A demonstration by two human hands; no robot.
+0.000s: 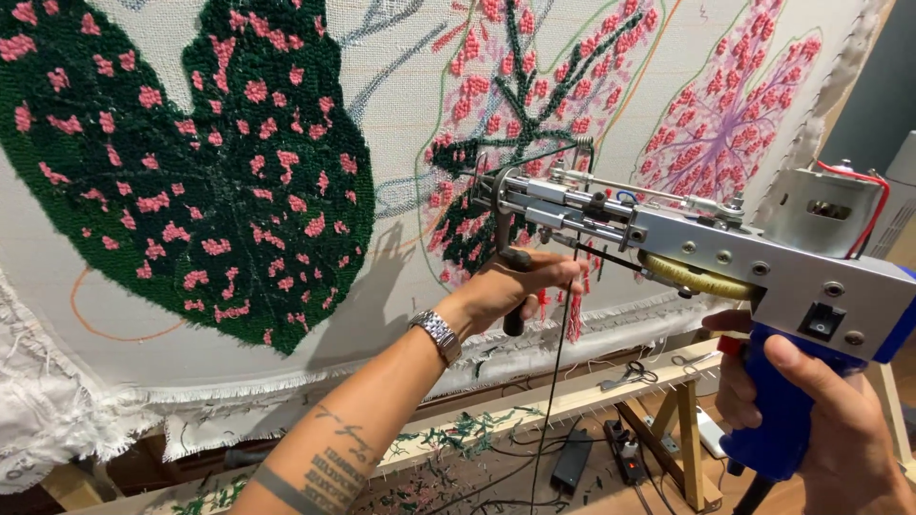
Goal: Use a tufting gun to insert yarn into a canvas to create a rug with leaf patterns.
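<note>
Your right hand (830,420) grips the blue-handled metal tufting gun (668,238), centre-right; left hand (520,281) closed on its black front grip. Needle sits at the stretched cream canvas (401,105); dangling dark yarn (563,353) could snag.

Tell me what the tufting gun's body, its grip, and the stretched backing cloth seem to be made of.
Tufting gun body: seemingly metal, matte silver-grey, with visible screws and bare rods. The grip held in the right hand: probably plastic, smooth glossy blue. The front handle in the left hand: dark, material unclear. Backing cloth: woven off-white fabric with a visible grid weave and frayed edges, carrying tufted yarn leaves.
</note>
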